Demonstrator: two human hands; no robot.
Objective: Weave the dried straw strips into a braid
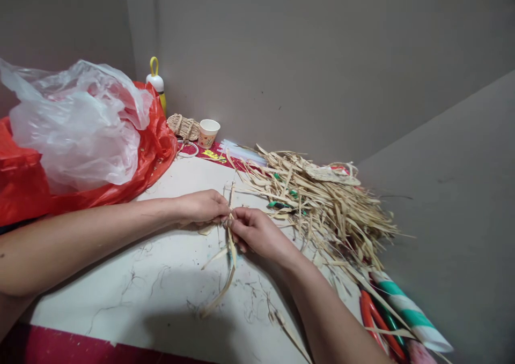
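Note:
Over the middle of the white board, both hands meet at a thin braid of dried straw strips (232, 242). My left hand (207, 206) pinches it from the left, thumb and fingers pressed together. From the right, my right hand (254, 230) closes its thumb and fingers on the same strips. Loose strip ends hang down toward me below the fingers, and a narrow upright piece rises above them. The exact point where the strips cross is hidden by my fingertips.
A heap of dried straw (341, 203) lies at the right, near red-handled scissors (368, 313) and a green-and-white roll (414, 310). Plastic bags (88, 123) fill the left. At the back stand a paper cup (209, 133), a woven straw sandal (183, 126) and a bottle (156, 82).

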